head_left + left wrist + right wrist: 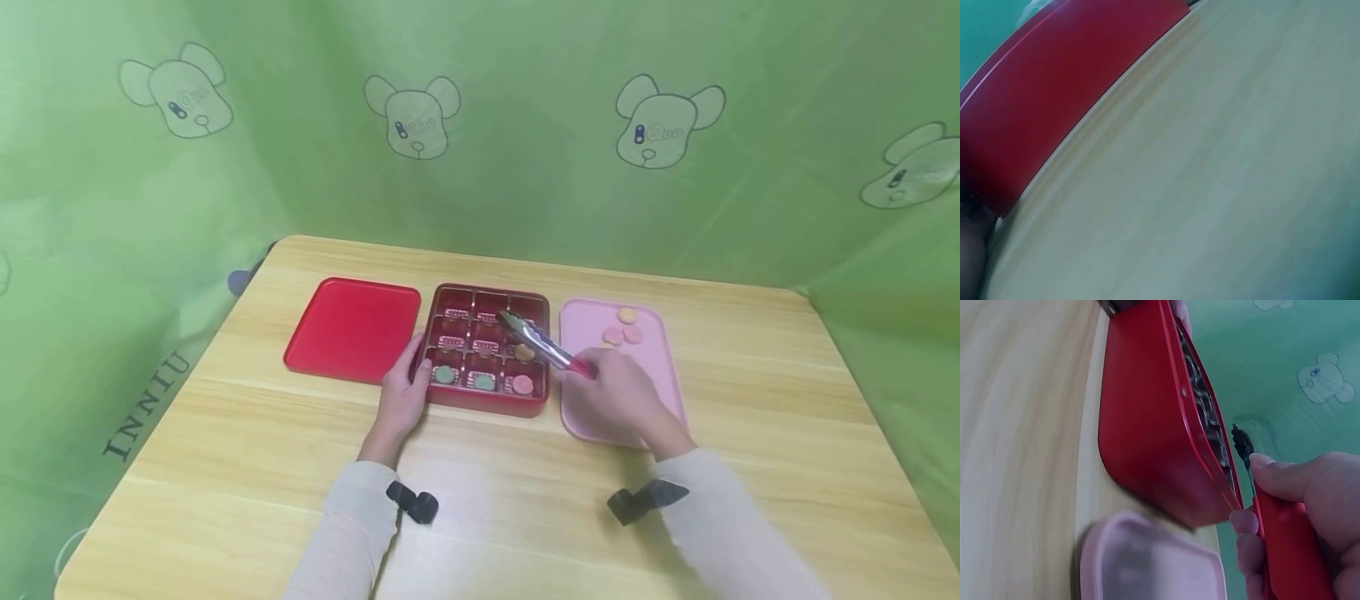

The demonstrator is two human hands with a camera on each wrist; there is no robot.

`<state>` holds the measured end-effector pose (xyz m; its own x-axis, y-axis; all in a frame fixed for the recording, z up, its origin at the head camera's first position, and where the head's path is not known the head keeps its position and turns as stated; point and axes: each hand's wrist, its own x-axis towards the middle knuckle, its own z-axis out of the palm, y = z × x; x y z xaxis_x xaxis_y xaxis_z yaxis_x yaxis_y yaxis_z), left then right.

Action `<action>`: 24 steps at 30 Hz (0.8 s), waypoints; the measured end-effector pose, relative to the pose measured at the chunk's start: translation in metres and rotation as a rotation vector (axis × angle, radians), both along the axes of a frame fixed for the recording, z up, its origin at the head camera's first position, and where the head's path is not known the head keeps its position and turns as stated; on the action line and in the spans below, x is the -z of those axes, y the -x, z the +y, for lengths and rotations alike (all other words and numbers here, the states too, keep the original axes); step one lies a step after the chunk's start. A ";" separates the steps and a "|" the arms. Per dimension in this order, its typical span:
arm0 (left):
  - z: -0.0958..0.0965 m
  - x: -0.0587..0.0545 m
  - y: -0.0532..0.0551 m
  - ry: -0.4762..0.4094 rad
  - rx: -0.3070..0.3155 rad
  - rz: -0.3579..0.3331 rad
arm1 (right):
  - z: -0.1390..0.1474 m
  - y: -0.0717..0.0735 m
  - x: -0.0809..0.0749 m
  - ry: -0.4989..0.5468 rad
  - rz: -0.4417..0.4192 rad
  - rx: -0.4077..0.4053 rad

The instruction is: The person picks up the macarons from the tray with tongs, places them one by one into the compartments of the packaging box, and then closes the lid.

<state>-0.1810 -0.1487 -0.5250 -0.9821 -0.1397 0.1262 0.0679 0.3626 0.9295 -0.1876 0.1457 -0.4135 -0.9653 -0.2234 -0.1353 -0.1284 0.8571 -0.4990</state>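
A red box with a divided clear insert sits mid-table. Its front row holds two green cookies and a pink cookie; a tan cookie shows in the middle row's right compartment. My left hand grips the box's left side, thumb at the rim. My right hand holds red-handled metal tongs, its thumb and fingers round the red handles in the right wrist view. The tongs' dark tips are over the box's back right part. Whether they pinch anything, I cannot tell.
To the right lies a pink tray with several tan and pink cookies near its back, partly covered by my right hand. A red lid lies left of the box. Behind the wooden table hangs a green curtain.
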 end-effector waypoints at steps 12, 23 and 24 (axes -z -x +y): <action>0.002 -0.003 -0.002 0.001 0.005 -0.004 | -0.023 0.006 0.005 0.030 -0.008 -0.029; 0.000 -0.004 -0.001 0.009 0.000 -0.004 | -0.026 0.009 0.007 0.018 -0.015 -0.042; 0.000 -0.004 -0.001 0.009 0.000 -0.004 | -0.026 0.009 0.007 0.019 -0.017 -0.043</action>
